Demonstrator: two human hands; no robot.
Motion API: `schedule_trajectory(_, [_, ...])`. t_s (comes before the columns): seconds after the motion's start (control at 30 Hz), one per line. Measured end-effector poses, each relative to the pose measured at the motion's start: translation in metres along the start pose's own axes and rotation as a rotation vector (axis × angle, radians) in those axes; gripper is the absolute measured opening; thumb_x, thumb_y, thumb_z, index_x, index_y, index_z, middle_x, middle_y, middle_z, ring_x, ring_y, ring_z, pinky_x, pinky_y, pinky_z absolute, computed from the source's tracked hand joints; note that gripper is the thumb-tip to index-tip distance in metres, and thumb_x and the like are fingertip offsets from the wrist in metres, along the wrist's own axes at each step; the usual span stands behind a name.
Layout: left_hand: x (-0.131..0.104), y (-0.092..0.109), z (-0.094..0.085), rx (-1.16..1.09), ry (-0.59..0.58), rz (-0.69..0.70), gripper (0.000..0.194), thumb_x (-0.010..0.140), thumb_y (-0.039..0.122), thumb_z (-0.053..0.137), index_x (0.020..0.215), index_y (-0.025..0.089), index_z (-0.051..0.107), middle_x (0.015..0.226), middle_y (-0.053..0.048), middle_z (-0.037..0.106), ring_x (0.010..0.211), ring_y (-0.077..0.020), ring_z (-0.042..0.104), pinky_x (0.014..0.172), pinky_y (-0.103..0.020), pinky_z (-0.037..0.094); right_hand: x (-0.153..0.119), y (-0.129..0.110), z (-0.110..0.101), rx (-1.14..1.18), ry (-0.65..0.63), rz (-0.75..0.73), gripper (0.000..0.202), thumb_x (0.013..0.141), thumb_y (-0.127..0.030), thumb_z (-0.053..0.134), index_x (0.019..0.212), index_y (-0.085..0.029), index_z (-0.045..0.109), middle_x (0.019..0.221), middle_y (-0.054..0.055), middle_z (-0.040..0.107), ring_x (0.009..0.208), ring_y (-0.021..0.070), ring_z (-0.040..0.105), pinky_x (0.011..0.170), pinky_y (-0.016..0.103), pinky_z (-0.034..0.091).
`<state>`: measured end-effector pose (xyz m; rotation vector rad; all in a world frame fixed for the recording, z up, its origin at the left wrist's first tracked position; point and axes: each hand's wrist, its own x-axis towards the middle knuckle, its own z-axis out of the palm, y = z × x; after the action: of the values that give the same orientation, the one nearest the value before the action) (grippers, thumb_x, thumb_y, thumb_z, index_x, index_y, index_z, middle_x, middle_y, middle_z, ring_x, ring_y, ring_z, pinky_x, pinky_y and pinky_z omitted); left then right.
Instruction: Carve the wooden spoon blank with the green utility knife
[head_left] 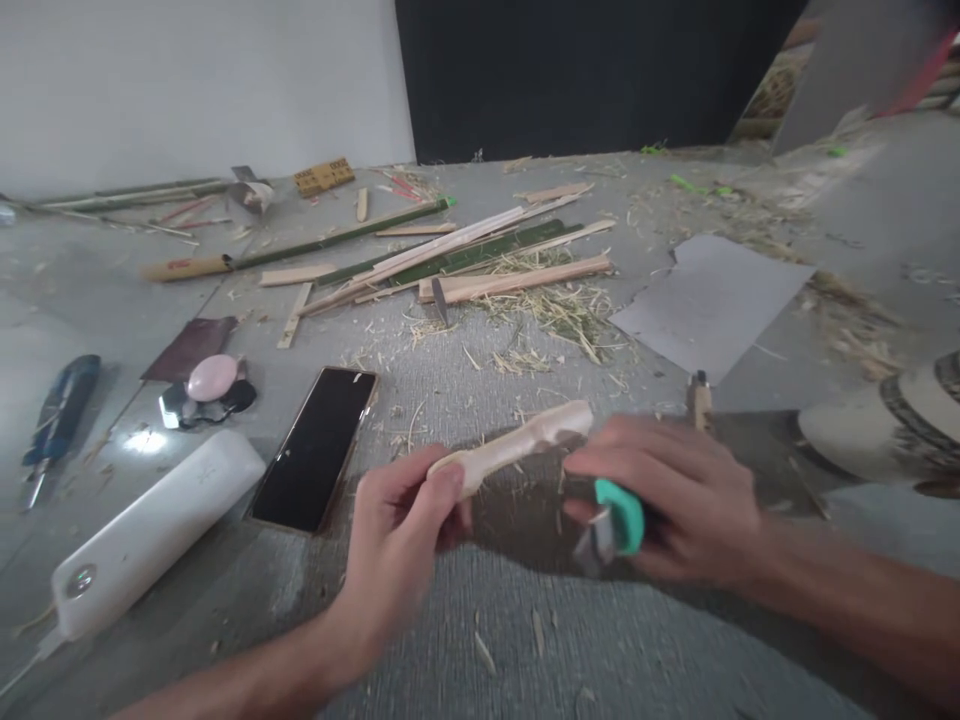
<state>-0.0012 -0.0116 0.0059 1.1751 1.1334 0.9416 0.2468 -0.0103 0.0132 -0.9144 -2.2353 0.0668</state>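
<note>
My left hand (397, 545) pinches one end of a pale carved wooden piece (525, 440), which slants up to the right. My right hand (675, 495) meets the piece's other end and grips a small knife with a teal handle (622, 515); its short blade points down and left below the wood. Both hands hover low over a grey surface (525, 640) strewn with shavings.
A black phone (315, 448) lies just left of my left hand, a white oblong case (150, 535) farther left. Bamboo sticks and strips (457, 262) are piled behind. A grey sheet (709, 300) lies right, a blue tool (56, 415) far left.
</note>
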Motion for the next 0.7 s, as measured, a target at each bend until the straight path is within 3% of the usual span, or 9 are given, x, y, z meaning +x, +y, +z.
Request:
schedule_trajectory(0.07, [0.005, 0.001, -0.004, 0.008, 0.036, 0.038, 0.036, 0.099, 0.034, 0.058, 0.069, 0.017, 0.063, 0.062, 0.000, 0.055, 0.056, -0.0099, 0.048, 0.048, -0.020, 0.036, 0.003, 0.001, -0.001, -0.019, 0.101, 0.065, 0.019, 0.088, -0.013, 0.067, 0.104, -0.024, 0.061, 0.090, 0.003, 0.064, 0.077, 0.0161, 0.061, 0.069, 0.032, 0.050])
schedule_trajectory(0.17, [0.014, 0.003, -0.010, -0.015, 0.096, 0.137, 0.026, 0.100, 0.028, 0.057, 0.078, 0.018, 0.066, 0.067, -0.001, 0.057, 0.061, -0.0120, 0.053, 0.053, -0.023, 0.042, 0.006, 0.006, -0.001, -0.058, 0.192, 0.113, 0.020, 0.088, -0.011, 0.066, 0.103, -0.025, 0.064, 0.095, 0.003, 0.061, 0.079, 0.0161, 0.060, 0.069, 0.033, 0.049])
schedule_trajectory(0.37, [0.025, 0.005, -0.011, -0.113, 0.207, 0.330, 0.021, 0.101, 0.031, 0.062, 0.083, 0.018, 0.065, 0.076, 0.000, 0.056, 0.062, -0.0102, 0.051, 0.051, -0.021, 0.043, 0.003, 0.010, 0.003, -0.024, 0.094, 0.106, 0.021, 0.090, -0.012, 0.065, 0.104, -0.027, 0.062, 0.097, 0.004, 0.064, 0.081, 0.0192, 0.063, 0.070, 0.036, 0.051])
schedule_trajectory(0.47, [0.025, 0.007, -0.008, -0.139, 0.240, 0.393, 0.019, 0.103, 0.033, 0.058, 0.090, 0.019, 0.062, 0.082, -0.001, 0.063, 0.059, -0.0093, 0.053, 0.048, -0.021, 0.044, 0.001, 0.009, 0.004, 0.008, 0.042, 0.086, 0.022, 0.090, -0.013, 0.066, 0.105, -0.028, 0.061, 0.097, 0.004, 0.064, 0.080, 0.0186, 0.063, 0.069, 0.035, 0.052])
schedule_trajectory(0.7, [0.018, 0.012, -0.007, 0.070, 0.307, 0.579, 0.014, 0.109, 0.029, 0.048, 0.097, 0.023, 0.050, 0.076, 0.000, 0.073, 0.056, -0.0100, 0.060, 0.051, -0.022, 0.047, 0.000, 0.013, 0.006, 0.089, -0.040, 0.073, 0.025, 0.087, -0.011, 0.065, 0.108, -0.026, 0.059, 0.096, 0.005, 0.065, 0.082, 0.0193, 0.063, 0.068, 0.035, 0.052])
